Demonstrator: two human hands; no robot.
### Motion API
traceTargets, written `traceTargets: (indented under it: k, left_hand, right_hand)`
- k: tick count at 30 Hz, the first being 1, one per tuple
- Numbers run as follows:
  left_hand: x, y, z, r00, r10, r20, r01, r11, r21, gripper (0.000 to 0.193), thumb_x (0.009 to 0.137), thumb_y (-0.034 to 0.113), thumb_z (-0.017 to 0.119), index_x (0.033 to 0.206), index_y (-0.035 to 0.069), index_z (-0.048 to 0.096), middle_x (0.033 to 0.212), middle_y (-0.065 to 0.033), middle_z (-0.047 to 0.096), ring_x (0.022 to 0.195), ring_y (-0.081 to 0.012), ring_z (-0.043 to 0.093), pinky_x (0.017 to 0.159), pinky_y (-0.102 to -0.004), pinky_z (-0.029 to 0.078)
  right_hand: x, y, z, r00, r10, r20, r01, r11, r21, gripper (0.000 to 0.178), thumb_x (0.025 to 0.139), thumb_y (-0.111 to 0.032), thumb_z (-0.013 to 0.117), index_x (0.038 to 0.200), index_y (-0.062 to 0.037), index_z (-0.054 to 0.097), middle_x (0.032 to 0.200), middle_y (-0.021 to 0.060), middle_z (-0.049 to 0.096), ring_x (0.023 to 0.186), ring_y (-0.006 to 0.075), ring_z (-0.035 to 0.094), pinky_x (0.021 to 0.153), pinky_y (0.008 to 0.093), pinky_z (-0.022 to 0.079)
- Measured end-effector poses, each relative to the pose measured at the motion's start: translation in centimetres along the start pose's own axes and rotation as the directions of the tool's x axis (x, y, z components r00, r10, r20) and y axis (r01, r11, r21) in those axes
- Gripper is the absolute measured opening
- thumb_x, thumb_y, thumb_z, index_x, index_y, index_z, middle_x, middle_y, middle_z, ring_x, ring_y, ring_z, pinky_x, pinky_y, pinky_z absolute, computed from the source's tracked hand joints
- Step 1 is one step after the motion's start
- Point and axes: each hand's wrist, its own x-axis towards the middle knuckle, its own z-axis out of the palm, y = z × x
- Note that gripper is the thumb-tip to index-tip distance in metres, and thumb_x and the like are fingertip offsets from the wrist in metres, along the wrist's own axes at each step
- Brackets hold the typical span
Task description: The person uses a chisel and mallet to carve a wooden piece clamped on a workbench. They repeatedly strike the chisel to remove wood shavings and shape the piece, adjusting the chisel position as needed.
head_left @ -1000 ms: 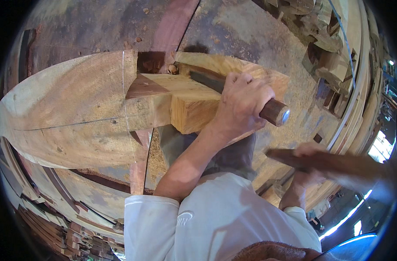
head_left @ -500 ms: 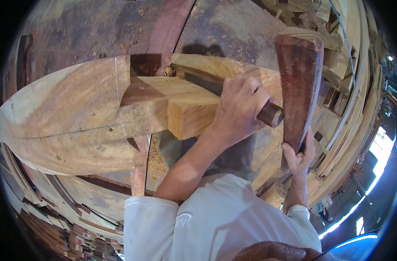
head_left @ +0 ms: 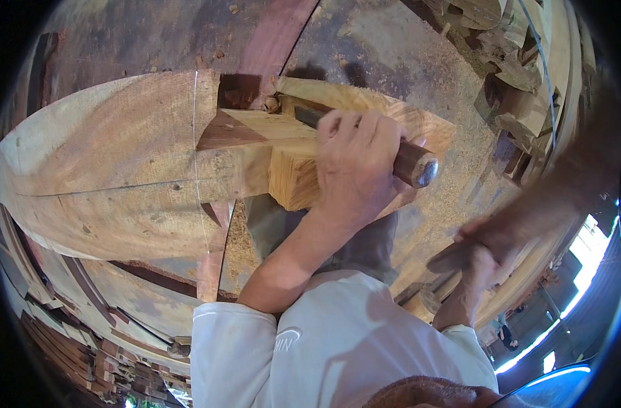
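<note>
My left hand (head_left: 360,160) is wrapped round a chisel (head_left: 415,164). The round handle end sticks out to the right of my fist; the dark blade runs left into a cut recess, its tip out of sight. The carved wooden workpiece (head_left: 120,177) has a rounded, boat-like left end with a thin line across it. Its squared block (head_left: 295,178) stands out just left of my hand. My right hand (head_left: 479,257) grips the narrow end of a wooden mallet (head_left: 559,190), smeared by motion, its broad head off to the upper right, apart from the chisel.
Wood chips and dust lie over the dark work surface (head_left: 392,51). A reddish plank (head_left: 273,41) passes beneath the workpiece. Offcuts (head_left: 521,68) and long boards are piled at the right, with more stacked timber (head_left: 58,347) at the lower left.
The mallet has swung away from the chisel, from upright beside its handle to tilted far right. My left hand keeps its hold on the chisel. The whole view has shifted slightly.
</note>
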Motion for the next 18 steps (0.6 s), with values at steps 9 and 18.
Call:
traceTargets:
  k: [9, 18]
  left_hand:
    - [-0.4, -1.2, -0.4, 0.996, 0.064, 0.063, -0.070, 0.993, 0.098, 0.019, 0.078, 0.019, 0.074, 0.080, 0.010, 0.057, 0.078, -0.0071, 0.058, 0.076, -0.0257, 0.062, 0.075, -0.0395, 0.046]
    - [-0.3, -0.6, -0.4, 0.991, 0.025, 0.129, -0.030, 0.999, 0.041, 0.017, 0.074, 0.012, 0.070, 0.082, 0.010, 0.055, 0.080, -0.0067, 0.060, 0.078, -0.0247, 0.064, 0.070, -0.0391, 0.048]
  right_hand:
    - [0.3, 1.0, 1.1, 0.960, -0.129, 0.250, 0.257, 0.760, -0.597, 0.074, 0.074, -0.020, 0.092, 0.135, 0.0058, 0.060, 0.112, 0.0180, 0.074, 0.096, 0.0360, 0.072, 0.088, 0.0439, 0.057]
    - [-0.3, 2.3, 0.5, 0.958, 0.092, 0.270, 0.068, 0.846, -0.529, 0.088, 0.079, -0.017, 0.087, 0.154, 0.0041, 0.048, 0.130, 0.0206, 0.068, 0.110, 0.0350, 0.070, 0.096, 0.0392, 0.055]
